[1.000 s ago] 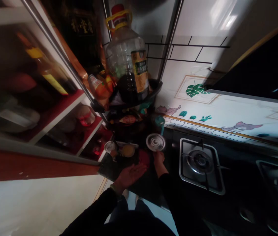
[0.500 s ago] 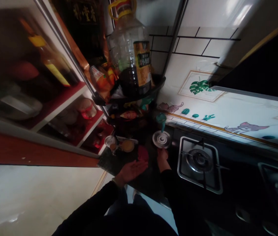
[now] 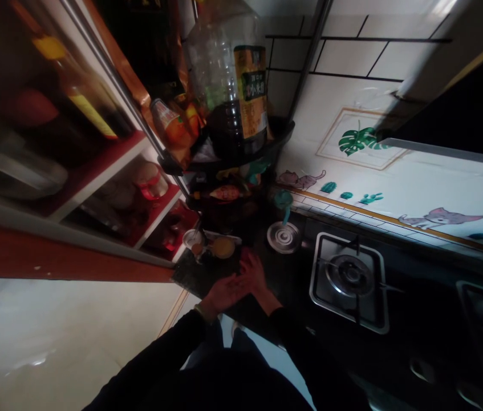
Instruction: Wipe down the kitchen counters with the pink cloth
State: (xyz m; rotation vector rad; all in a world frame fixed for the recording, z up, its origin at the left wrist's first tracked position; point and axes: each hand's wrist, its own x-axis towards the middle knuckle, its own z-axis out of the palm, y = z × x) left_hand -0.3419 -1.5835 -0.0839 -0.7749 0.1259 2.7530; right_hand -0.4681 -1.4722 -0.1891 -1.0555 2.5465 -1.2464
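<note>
My left hand [image 3: 226,292] is over the dark counter, palm turned up and fingers stretched out, with nothing visible in it. My right hand [image 3: 257,275] meets it from the right; its fingers are extended and overlap the left fingertips. A dark red item [image 3: 246,254] is just beyond the right fingers, mostly covered by them, and whether they touch it I cannot tell. Beyond the right hand lies a round metal lid [image 3: 284,237] with concentric rings. To the left are a round yellowish-brown thing [image 3: 223,248] and a small pale container [image 3: 192,238], both blurred.
A gas burner [image 3: 350,277] is set in the counter to the right. A large plastic jug [image 3: 230,85] of dark liquid stands on a corner rack [image 3: 228,160] above. Open red-lined shelves [image 3: 108,171] with bottles and jars rise on the left. A dark range hood [image 3: 459,114] overhangs at right.
My right hand has moved left from the metal lid to my left hand and now overlaps its fingers, covering much of the red item. The lid stays on the counter.
</note>
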